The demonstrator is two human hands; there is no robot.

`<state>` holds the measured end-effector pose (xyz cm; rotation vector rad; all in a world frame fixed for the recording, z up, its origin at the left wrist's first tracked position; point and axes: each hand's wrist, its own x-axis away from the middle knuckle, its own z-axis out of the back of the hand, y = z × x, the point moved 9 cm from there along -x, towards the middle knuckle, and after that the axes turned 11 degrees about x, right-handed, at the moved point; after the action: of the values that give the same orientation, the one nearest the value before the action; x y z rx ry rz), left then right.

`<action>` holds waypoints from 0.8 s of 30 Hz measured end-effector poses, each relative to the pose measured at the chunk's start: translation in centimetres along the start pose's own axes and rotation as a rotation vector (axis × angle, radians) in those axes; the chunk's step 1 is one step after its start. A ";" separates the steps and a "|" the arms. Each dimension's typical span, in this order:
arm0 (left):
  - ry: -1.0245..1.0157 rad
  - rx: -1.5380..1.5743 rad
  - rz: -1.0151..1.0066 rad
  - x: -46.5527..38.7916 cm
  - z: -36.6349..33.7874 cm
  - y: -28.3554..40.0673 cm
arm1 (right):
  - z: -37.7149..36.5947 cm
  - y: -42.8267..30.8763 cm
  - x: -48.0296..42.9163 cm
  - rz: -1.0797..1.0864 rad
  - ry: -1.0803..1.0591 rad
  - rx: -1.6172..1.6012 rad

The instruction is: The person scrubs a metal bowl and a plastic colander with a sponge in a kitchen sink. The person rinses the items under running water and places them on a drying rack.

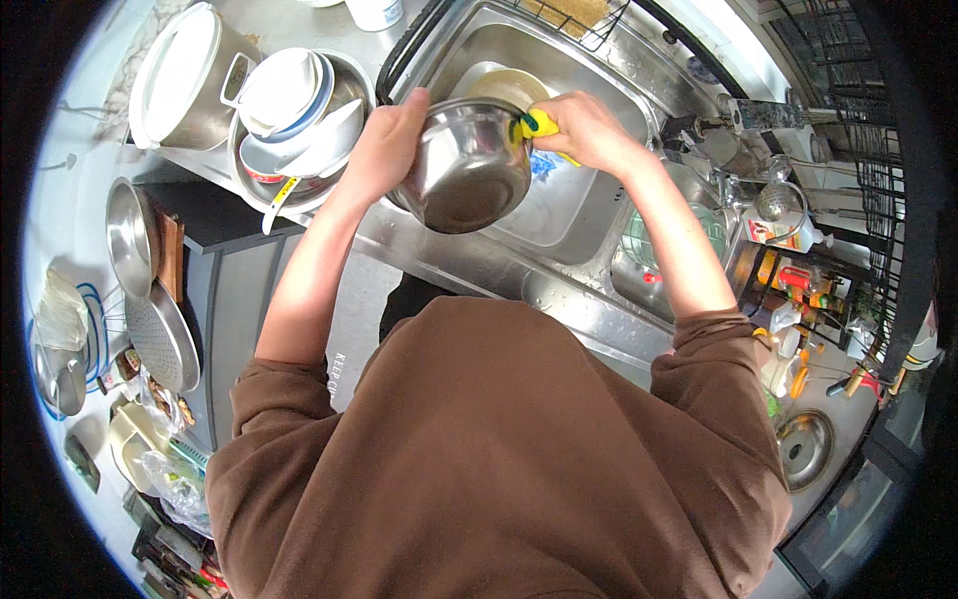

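Observation:
A shiny stainless steel bowl [471, 168] is held tilted over the near edge of the sink basin [599, 217], its rounded outside turned up towards me. My left hand [389, 146] grips its left rim, thumb on top. In my right hand [587, 131] is a yellow and green scouring sponge [540, 126], pressed against the bowl's right rim. Behind the bowl, a pale yellowish dish [513, 84] lies in the basin, partly hidden. A blue and white thing [550, 166] shows below my right hand; what it is I cannot tell.
Left of the sink, a large metal basin [238, 168] holds stacked white bowls [281, 90] and a white-handled utensil [278, 206]. A lidded bucket [179, 75] stands behind it. On the right, a second sink compartment holds a greenish glass bowl [644, 236]. A black wire rack [883, 195] runs along the wall.

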<state>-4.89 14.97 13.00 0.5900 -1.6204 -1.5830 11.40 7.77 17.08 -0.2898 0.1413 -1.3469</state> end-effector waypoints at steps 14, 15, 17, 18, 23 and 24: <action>0.048 0.154 0.080 1.1 -0.6 -5.5 | 0.1 3.2 1.1 -0.233 0.155 -0.452; 0.083 0.216 0.130 1.4 -0.6 -6.9 | -1.0 3.7 1.6 -0.272 0.093 -0.430; 0.230 0.566 0.068 1.2 -0.5 -8.1 | -1.6 3.5 1.6 -0.225 0.072 -0.268; 0.244 0.516 0.043 1.2 -0.3 -8.0 | -1.6 3.3 1.3 -0.214 0.054 -0.190; 0.107 0.085 -0.084 0.3 -0.9 -4.2 | 2.1 -2.2 -1.2 0.050 0.121 0.251; 0.069 0.024 -0.108 0.3 -1.6 -3.4 | 2.5 -3.7 -1.8 0.119 0.109 0.244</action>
<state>-4.41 13.39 9.63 0.7476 -1.5805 -1.6045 8.17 9.14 20.43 -0.0020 0.0824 -1.2472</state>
